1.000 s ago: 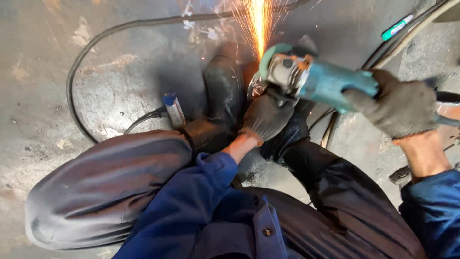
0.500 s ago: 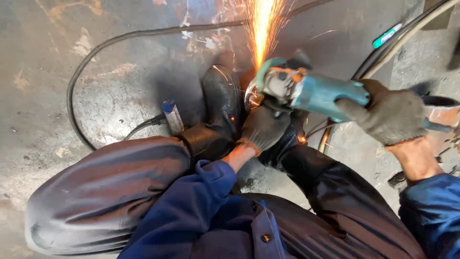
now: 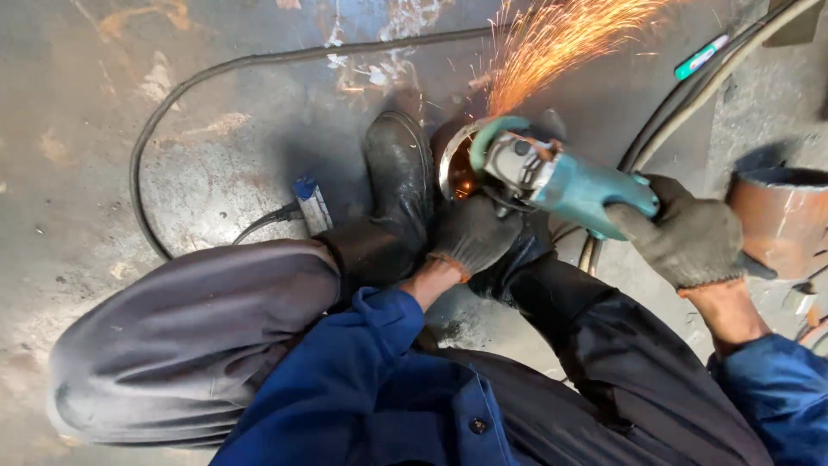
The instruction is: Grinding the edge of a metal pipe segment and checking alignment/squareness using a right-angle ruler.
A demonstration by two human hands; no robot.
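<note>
I squat on a grey floor in dark boots. My right hand [image 3: 686, 237], in a grey glove, grips the rear body of a teal angle grinder [image 3: 556, 181]. Its head is down on a round metal piece [image 3: 454, 162] between my boots, and orange sparks [image 3: 552, 43] fly up and to the right. My left hand [image 3: 470, 237], also gloved, is closed just below the grinder's head, next to the metal piece. I cannot tell exactly what its fingers hold, because the grinder covers them.
A black cable [image 3: 172, 95] loops over the floor at the left. A small blue-tipped tool [image 3: 310, 203] lies beside my left boot [image 3: 397, 185]. A rusty pipe section [image 3: 776, 216] stands at the right. Hoses and a green-capped marker [image 3: 703, 56] lie at the top right.
The view has shifted, so grinder and hands sit a little lower in frame. The spark fan has swung from straight up toward the upper right. The rusty pipe at the right has come into view.
</note>
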